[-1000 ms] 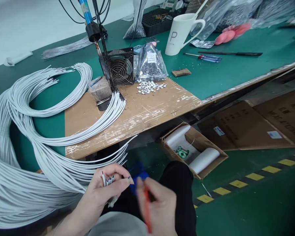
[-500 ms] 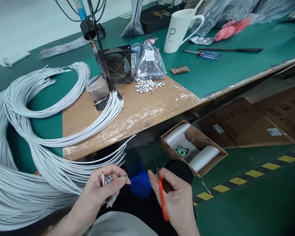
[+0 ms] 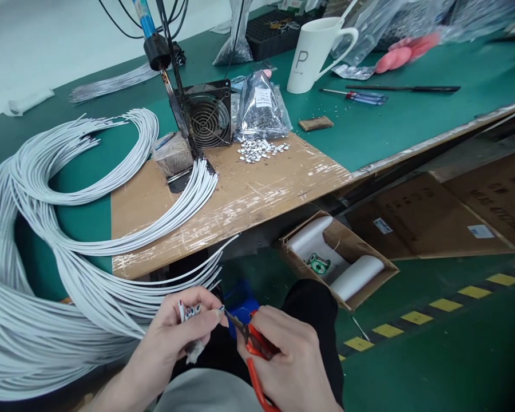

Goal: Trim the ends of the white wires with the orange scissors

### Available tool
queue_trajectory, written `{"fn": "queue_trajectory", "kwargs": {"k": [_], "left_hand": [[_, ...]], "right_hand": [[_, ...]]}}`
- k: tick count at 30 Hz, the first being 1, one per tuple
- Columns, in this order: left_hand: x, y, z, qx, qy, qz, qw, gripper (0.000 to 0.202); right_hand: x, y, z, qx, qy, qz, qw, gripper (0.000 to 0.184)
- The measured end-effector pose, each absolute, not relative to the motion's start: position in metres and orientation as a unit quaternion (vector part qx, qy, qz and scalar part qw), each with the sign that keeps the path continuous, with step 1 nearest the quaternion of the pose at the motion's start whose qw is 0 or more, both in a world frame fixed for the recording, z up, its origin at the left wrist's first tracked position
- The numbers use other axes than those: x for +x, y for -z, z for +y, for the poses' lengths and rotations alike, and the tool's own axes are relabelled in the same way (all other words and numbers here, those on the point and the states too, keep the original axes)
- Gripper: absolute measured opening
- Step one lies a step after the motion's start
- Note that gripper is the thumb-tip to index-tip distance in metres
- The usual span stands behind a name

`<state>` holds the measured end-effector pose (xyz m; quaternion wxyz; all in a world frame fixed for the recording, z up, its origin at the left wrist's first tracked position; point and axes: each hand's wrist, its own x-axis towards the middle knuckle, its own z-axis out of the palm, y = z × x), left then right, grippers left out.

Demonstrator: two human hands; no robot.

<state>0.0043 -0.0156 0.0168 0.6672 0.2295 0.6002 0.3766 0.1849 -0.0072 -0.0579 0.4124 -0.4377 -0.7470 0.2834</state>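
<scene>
Several wire ends (image 3: pixel 191 312) in closed left hand (image 3: pixel 178 337), out past front edge of worktop (image 3: pixel 412 120), one tip (image 3: pixel 222 308) at scissors (image 3: pixel 254 349) gripped in right hand (image 3: pixel 290 343), seemingly mid-snip, with many wires (image 3: pixel 98 294) over front-left corner, perhaps yet to do, number done unclear.

The left grip (image 3: pixel 181 329) is a bare hand with slim fingers, a nail showing on the thumb, and the forearm (image 3: pixel 126 377) behind it is uncovered. The right grip (image 3: pixel 289 346) is bare too, down past the wrist. A plain pale grey top (image 3: pixel 206 395) curves smoothly at the lower edge; the trousers (image 3: pixel 313 303) are plain black, rounded over the knee.
</scene>
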Motion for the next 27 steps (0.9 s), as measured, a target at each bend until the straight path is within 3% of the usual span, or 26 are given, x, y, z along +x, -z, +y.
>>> {"fn": "queue_trajectory", "kwargs": {"k": [14,27], "left_hand": [[0.0039,-0.0191,-0.0138,0.250,-0.348,0.613,0.664,0.035],[0.0027,-0.0172,-0.0159,0.233,-0.342,0.618,0.669,0.024]], "right_hand": [[0.1866,0.0532,-0.0059,-0.423,-0.257,-0.762,0.418,0.038],[0.1903,0.0574,-0.0069,-0.409,-0.235,-0.768,0.434,0.035]]}}
